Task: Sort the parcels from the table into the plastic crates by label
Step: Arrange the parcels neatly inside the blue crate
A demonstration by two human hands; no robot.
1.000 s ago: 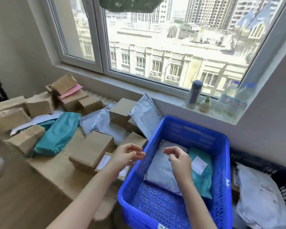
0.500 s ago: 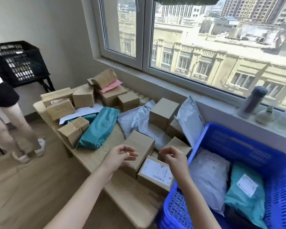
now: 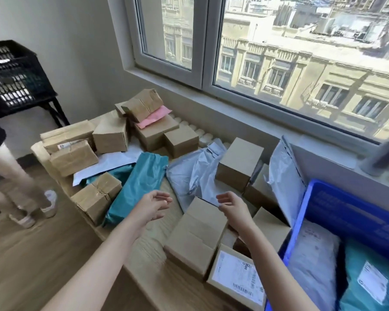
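Both hands are empty, fingers loosely curled. The left hand (image 3: pixel 154 206) hovers over the table (image 3: pixel 153 272) between the teal mailer (image 3: pixel 139 182) and a plain cardboard box (image 3: pixel 195 234). The right hand (image 3: pixel 233 207) is above that box's far edge, possibly brushing it, though blur leaves that unsure. Spread like this, they seem set to lift and turn the box, since no label shows on top. Unsorted parcels lie heaped on the table, and the blue crate (image 3: pixel 355 212) stands just beside its end, keeping each drop short.
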